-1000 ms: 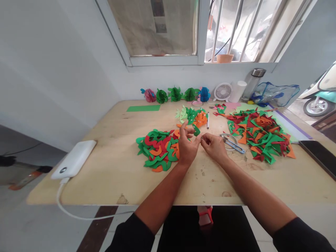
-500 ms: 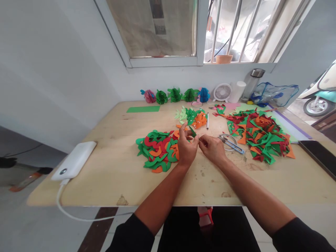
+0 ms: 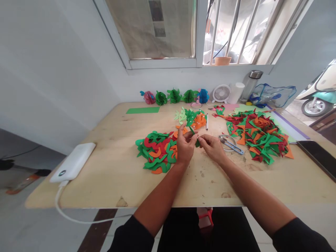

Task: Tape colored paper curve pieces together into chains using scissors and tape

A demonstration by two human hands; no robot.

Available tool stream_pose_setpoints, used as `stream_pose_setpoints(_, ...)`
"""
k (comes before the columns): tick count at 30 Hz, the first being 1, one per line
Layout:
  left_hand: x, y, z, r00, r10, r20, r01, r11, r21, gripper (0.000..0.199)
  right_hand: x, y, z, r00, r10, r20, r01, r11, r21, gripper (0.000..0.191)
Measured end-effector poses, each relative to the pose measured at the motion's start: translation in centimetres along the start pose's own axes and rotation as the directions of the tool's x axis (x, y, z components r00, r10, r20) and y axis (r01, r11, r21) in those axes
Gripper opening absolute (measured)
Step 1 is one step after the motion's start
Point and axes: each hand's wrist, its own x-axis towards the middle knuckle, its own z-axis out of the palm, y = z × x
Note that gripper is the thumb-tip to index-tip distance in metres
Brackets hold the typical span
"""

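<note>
Between my two hands is a small green paper piece point(image 3: 191, 130), partly hidden by the fingers. My left hand point(image 3: 186, 145) pinches it from the left, thumb and fingers closed on it. My right hand point(image 3: 211, 147) grips its lower right side with the fingertips. Just left of my left hand lies a heap of curved green, red and orange paper cutouts point(image 3: 154, 150). Beyond the hands are orange paper shapes with white dots point(image 3: 198, 120) and green ones point(image 3: 190, 115). A blue-handled cutting tool point(image 3: 233, 145) rests on a roll of tape or ring beside my right hand.
Paper scraps point(image 3: 265, 136) are piled at the right, near a black phone point(image 3: 319, 155). A white power bank point(image 3: 75, 162) with a cable sits at the left edge. Along the wall stand folded paper animals point(image 3: 174, 96), a small fan point(image 3: 221, 93) and a glass bottle point(image 3: 251, 85).
The green paper piece has turned in my fingers, and more of it shows below, between the hands. My right hand's fingers have shifted slightly. The view has moved a little.
</note>
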Motion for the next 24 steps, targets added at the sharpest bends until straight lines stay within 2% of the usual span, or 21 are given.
stream_pose_setpoints(3,-0.09,0.37,0.1,0.999,-0.043,0.0,0.043,0.998,-0.041,0.065,0.13,0.25,0.04,1.0,0.015,0.014,-0.015,0.999,0.031,0.03)
stream_pose_setpoints(10,-0.04,-0.05,0.16,0.997,-0.06,0.039,0.064,0.992,-0.112,0.066,0.3,0.29,0.0,0.998,0.054,0.016,-0.055,0.986,0.156,0.034)
stream_pose_setpoints(14,-0.03,-0.27,0.1,0.997,-0.04,0.062,0.045,0.997,-0.065,0.067,0.38,0.26,-0.31,0.994,0.089,-0.07,-0.073,0.976,0.208,0.031)
stream_pose_setpoints(17,-0.2,-0.09,0.17,0.991,-0.02,0.129,0.022,1.0,-0.017,0.067,0.49,0.26,-0.56,0.986,0.104,-0.131,-0.07,0.968,0.242,0.028)
stream_pose_setpoints(24,-0.69,0.56,0.37,0.967,0.026,0.255,-0.063,0.989,0.137,0.061,0.7,0.38,-0.75,0.98,0.14,-0.141,-0.09,0.946,0.311,0.026)
